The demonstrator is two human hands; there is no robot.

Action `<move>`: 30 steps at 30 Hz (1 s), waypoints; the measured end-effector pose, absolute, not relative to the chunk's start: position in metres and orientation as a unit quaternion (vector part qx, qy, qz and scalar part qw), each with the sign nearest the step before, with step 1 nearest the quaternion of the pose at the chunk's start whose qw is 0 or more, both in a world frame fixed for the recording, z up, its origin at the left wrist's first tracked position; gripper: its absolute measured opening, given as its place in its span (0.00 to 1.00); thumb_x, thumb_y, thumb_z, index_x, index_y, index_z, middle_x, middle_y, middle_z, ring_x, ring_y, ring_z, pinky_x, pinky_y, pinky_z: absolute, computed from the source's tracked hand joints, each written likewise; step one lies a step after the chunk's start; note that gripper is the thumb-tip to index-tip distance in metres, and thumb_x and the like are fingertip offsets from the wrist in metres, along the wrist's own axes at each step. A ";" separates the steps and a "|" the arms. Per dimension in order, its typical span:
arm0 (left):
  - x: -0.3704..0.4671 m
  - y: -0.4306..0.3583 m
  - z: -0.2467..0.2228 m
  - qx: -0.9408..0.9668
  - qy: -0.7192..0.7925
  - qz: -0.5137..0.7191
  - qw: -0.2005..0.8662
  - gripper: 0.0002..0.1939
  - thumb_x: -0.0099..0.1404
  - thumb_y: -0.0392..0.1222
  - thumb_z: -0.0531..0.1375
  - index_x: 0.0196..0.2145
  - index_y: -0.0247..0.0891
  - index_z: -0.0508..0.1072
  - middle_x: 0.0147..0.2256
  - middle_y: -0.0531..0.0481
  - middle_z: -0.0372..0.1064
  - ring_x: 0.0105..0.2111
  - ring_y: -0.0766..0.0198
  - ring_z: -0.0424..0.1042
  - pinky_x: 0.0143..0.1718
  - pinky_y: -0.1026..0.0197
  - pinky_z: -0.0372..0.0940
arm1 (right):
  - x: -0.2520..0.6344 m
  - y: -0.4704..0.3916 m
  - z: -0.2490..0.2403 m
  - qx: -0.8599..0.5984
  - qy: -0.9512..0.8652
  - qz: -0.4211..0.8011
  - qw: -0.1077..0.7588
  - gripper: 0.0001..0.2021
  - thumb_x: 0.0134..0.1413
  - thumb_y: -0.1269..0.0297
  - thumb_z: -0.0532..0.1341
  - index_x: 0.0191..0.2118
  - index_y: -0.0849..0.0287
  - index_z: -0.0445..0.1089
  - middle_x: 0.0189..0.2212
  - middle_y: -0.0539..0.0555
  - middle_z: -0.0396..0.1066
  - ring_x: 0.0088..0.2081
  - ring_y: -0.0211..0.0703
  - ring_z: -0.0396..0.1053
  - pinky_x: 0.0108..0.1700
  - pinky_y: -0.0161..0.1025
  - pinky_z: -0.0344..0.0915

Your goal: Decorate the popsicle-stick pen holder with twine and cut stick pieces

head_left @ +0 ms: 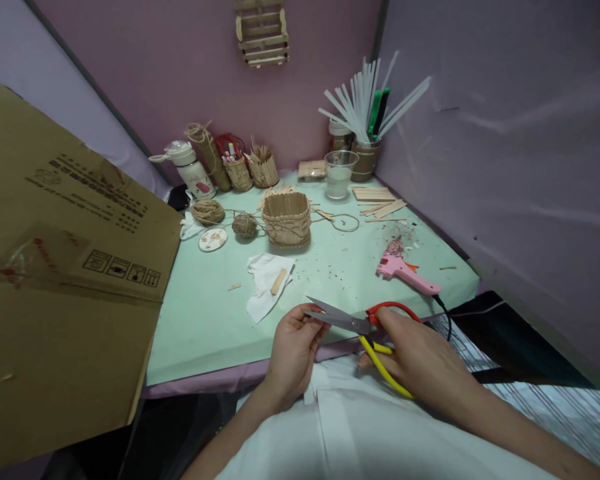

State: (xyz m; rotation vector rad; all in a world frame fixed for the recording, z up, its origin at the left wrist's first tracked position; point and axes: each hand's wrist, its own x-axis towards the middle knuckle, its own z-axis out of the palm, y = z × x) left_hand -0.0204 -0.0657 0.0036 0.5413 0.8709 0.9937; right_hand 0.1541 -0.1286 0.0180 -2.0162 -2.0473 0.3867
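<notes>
My right hand [415, 350] grips a pair of scissors [347, 321] with one red and one yellow handle. Their blades are apart and point left, reaching to the fingertips of my left hand [293, 350]. That left hand is closed in a pinch at the blade tips; whatever sits between its fingers is too small to make out. Just beyond lies a white tissue [263, 283] with a short wooden strip [279, 282] on it. Farther back stands a small basket [287, 220] faced with wood pieces.
A pink glue gun [407, 273] lies at the right, its cord running off the edge. Behind are twine balls [244, 225], a plastic cup [338, 180], craft sticks [375, 195] and a pot of glue sticks [365, 160]. A large cardboard box [70, 267] borders the left side.
</notes>
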 end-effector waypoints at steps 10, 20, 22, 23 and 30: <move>-0.018 -0.066 0.006 0.263 0.407 0.456 0.747 0.09 0.46 0.36 0.68 0.25 0.35 0.72 0.25 0.54 0.69 0.27 0.71 0.68 0.33 0.67 0.63 | 0.153 -0.130 0.020 -0.692 -0.704 0.123 0.103 0.12 0.50 0.53 0.58 0.33 0.55 0.58 0.28 0.52 0.71 0.29 0.48 0.70 0.26 0.36 0.56; -0.017 -0.068 0.009 0.279 0.419 0.443 0.741 0.09 0.45 0.38 0.68 0.24 0.35 0.72 0.24 0.54 0.69 0.26 0.71 0.66 0.32 0.67 0.63 | 0.155 -0.133 0.016 -0.691 -0.713 0.080 0.085 0.13 0.51 0.51 0.57 0.32 0.54 0.58 0.25 0.51 0.72 0.25 0.47 0.70 0.22 0.34 0.50; -0.018 -0.068 0.007 0.286 0.417 0.439 0.743 0.08 0.46 0.38 0.68 0.25 0.34 0.73 0.23 0.54 0.68 0.25 0.71 0.66 0.31 0.68 0.62 | 0.155 -0.134 0.015 -0.700 -0.705 0.083 0.077 0.12 0.51 0.51 0.57 0.32 0.54 0.59 0.23 0.51 0.71 0.23 0.47 0.70 0.21 0.34 0.46; -0.018 -0.068 0.007 0.289 0.415 0.438 0.744 0.08 0.47 0.38 0.68 0.25 0.34 0.73 0.23 0.54 0.68 0.24 0.72 0.66 0.31 0.68 0.62 | 0.155 -0.134 0.015 -0.705 -0.699 0.093 0.076 0.12 0.51 0.51 0.57 0.32 0.54 0.58 0.23 0.50 0.71 0.23 0.46 0.69 0.20 0.34 0.45; -0.022 -0.066 0.006 0.282 0.409 0.446 0.744 0.11 0.52 0.38 0.66 0.34 0.38 0.74 0.28 0.54 0.70 0.28 0.74 0.68 0.33 0.70 0.62 | 0.165 -0.125 0.012 -0.702 -0.626 0.272 0.204 0.13 0.52 0.56 0.56 0.27 0.53 0.50 0.20 0.44 0.60 0.22 0.38 0.59 0.24 0.32 0.54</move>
